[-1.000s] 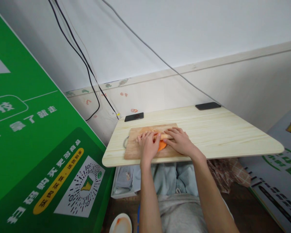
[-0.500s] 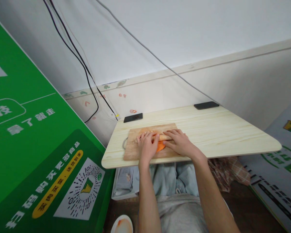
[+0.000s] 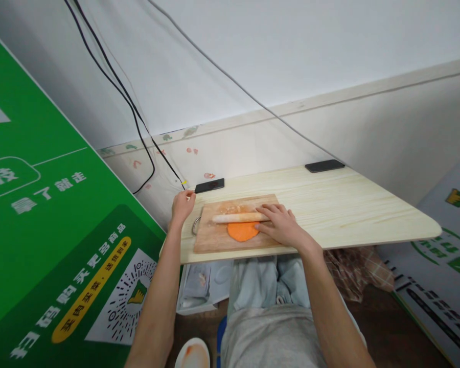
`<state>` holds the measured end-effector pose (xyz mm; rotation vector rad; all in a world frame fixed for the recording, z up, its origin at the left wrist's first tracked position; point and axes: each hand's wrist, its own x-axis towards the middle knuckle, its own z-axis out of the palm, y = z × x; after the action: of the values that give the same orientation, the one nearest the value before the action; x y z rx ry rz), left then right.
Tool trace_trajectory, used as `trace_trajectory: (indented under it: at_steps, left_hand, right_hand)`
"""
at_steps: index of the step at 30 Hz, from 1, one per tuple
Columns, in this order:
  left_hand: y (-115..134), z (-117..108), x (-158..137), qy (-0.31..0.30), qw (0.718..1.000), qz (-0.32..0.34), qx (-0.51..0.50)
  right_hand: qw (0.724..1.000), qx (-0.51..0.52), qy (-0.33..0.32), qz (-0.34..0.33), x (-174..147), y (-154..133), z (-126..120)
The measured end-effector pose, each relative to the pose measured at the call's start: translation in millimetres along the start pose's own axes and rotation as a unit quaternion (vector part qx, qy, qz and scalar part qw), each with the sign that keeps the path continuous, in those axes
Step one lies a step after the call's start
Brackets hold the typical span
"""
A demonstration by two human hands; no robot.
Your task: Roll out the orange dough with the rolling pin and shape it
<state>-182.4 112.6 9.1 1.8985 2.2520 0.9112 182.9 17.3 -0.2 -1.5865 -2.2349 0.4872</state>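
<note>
A wooden cutting board point(image 3: 210, 245) with a metal handle at its left lies on the table. A flattened round of orange dough point(image 3: 243, 231) rests on it, with a flour-dusted rolling pin point(image 3: 233, 218) along the dough's far edge. My right hand point(image 3: 281, 223) grips the pin's right end, fingers laid over it. Away to the left, my left hand point(image 3: 183, 206) is above the table's left edge, beside the near end of a black phone point(image 3: 209, 185). Its fingers are curled together in a pinch; whatever is in them is too small to make out.
Another dark phone point(image 3: 324, 166) lies at the back of the pale wooden table point(image 3: 360, 204). A green printed panel point(image 3: 61, 214) stands close on the left. Below are a white box point(image 3: 195, 306) and a stained white dish point(image 3: 193, 353). Cables point(image 3: 138, 115) hang along the wall.
My left hand has let go of the rolling pin and moved left and back, toward the phone. The orange dough now shows more fully. My right hand stays on the pin.
</note>
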Motion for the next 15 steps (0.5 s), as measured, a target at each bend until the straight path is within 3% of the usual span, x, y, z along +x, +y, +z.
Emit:
trace_trajectory:
  at_steps: [9,15]
  left_hand:
    - [-14,43,29,-0.019,0.998,-0.015,0.063]
    - [-19,49,52,-0.025,0.997,-0.042,0.059]
  right_hand:
    - [1.0,-0.006,-0.004,-0.007,0,-1,0]
    - [1.0,-0.008,-0.001,-0.002,-1,-1,1]
